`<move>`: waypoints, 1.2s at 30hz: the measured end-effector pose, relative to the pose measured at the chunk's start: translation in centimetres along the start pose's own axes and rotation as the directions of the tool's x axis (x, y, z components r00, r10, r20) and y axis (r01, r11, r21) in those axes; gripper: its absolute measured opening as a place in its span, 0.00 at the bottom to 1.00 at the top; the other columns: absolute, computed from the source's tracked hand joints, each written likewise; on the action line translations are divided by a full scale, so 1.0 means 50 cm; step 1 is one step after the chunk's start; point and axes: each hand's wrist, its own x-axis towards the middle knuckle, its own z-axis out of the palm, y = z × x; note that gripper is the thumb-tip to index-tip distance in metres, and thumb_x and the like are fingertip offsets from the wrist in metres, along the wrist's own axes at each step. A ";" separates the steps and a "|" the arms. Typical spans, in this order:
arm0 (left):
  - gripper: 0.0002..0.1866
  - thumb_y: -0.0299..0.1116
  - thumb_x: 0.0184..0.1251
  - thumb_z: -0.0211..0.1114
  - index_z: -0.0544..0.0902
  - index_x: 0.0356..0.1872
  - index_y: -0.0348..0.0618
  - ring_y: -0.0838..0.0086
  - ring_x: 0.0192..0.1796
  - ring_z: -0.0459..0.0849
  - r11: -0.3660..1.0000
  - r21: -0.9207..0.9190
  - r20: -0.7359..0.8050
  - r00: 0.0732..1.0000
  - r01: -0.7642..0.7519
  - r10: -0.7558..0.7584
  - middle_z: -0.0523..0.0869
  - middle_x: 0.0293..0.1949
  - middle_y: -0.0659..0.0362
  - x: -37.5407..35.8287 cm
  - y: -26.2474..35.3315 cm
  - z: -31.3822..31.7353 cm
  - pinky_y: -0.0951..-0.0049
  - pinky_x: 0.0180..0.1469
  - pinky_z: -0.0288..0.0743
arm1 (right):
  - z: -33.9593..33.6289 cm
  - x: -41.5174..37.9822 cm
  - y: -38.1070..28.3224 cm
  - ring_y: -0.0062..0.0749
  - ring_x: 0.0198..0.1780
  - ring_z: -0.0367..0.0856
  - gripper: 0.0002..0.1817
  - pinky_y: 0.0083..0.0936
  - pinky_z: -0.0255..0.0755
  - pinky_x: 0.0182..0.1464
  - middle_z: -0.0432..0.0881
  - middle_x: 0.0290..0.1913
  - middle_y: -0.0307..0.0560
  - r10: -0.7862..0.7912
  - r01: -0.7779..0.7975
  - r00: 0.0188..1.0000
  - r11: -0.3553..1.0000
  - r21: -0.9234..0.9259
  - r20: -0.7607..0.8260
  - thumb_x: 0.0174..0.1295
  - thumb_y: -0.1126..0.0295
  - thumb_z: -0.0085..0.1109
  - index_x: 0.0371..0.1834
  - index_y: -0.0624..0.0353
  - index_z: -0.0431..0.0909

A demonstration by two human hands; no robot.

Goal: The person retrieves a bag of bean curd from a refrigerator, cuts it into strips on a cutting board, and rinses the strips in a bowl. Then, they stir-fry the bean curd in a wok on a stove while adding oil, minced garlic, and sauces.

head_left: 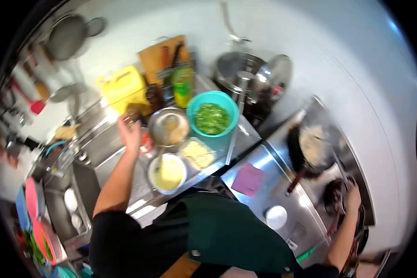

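Observation:
At the back of the counter, my left hand (pixel 131 133) has its fingers around a dark brown bottle (pixel 135 111); blur softens the grip. Beside it are a steel pan (pixel 161 124) with a little pale content and a yellow jug (pixel 126 87). On the right, my right hand (pixel 352 198) is closed on the long handle of a metal spatula (pixel 339 163), which reaches into a wok (pixel 329 162). Pale food (pixel 314 144) lies in the wok, under a haze like steam. The spatula's head cannot be made out.
A teal bowl of chopped greens (pixel 212 119), a tray of pale shreds (pixel 198 154) and a white tub of yellow content (pixel 167 173) crowd the counter. A purple cloth (pixel 248 180) and white bowl (pixel 276 217) lie near the stove. The sink (pixel 60 211) is left.

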 end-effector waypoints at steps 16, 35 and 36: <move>0.37 0.25 0.38 0.71 0.64 0.55 0.40 0.66 0.50 0.73 0.979 -0.156 0.250 0.964 0.132 -0.090 0.73 0.50 0.53 0.141 -0.340 0.087 0.69 0.53 0.67 | 0.200 -0.153 -0.059 0.49 0.44 0.75 0.20 0.34 0.68 0.45 0.75 0.40 0.58 0.337 -0.229 0.936 0.801 0.553 -0.100 0.51 0.77 0.50 0.49 0.55 0.73; 0.36 0.26 0.42 0.67 0.60 0.56 0.35 0.67 0.50 0.71 0.958 -0.178 0.498 0.819 -0.225 0.285 0.71 0.48 0.50 0.061 0.227 0.166 0.70 0.53 0.64 | 0.323 -0.140 -0.077 0.41 0.37 0.78 0.17 0.28 0.69 0.42 0.79 0.34 0.57 0.335 -0.324 0.929 0.535 0.780 0.156 0.53 0.73 0.52 0.49 0.55 0.73; 0.36 0.26 0.40 0.66 0.61 0.56 0.36 0.67 0.49 0.72 0.922 -0.264 0.512 0.769 -0.284 0.383 0.72 0.48 0.50 0.031 0.259 0.208 0.71 0.53 0.64 | 0.333 -0.139 -0.074 0.42 0.36 0.78 0.17 0.28 0.69 0.42 0.79 0.34 0.57 0.366 -0.308 0.926 0.580 0.754 0.097 0.53 0.73 0.52 0.49 0.55 0.73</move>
